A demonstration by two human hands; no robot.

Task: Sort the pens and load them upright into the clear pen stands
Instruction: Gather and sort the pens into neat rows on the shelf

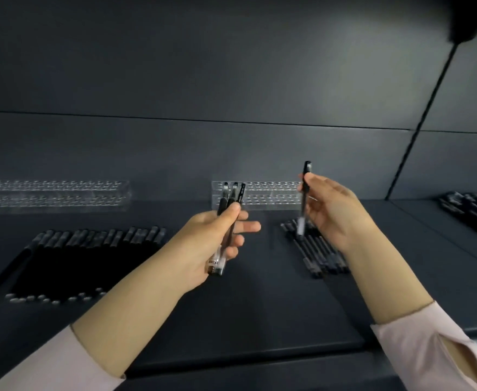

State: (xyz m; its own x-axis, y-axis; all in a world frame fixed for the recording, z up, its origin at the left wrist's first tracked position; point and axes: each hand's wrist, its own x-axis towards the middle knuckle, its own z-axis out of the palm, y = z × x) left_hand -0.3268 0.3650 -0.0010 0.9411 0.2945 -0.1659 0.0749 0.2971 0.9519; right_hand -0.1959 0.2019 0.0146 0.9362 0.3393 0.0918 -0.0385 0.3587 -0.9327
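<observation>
**Loose bundle may slip**

The left hand point(214, 238) grips three pens point(230, 218), some fingers spread, so one could slide out. The right hand point(330, 210) pinches one pen point(305, 198) upright before the stand point(271, 193) at the back edge of the surface point(259, 306); it may miss a hole.

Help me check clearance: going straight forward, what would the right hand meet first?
Probably the right end of the clear pen stand, beyond the right hand and its pen; depth is unclear.

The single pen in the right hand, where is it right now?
Head view, right of centre: the single pen is pinched upright in the right hand, in front of the middle clear stand and above a row of pens.
</observation>
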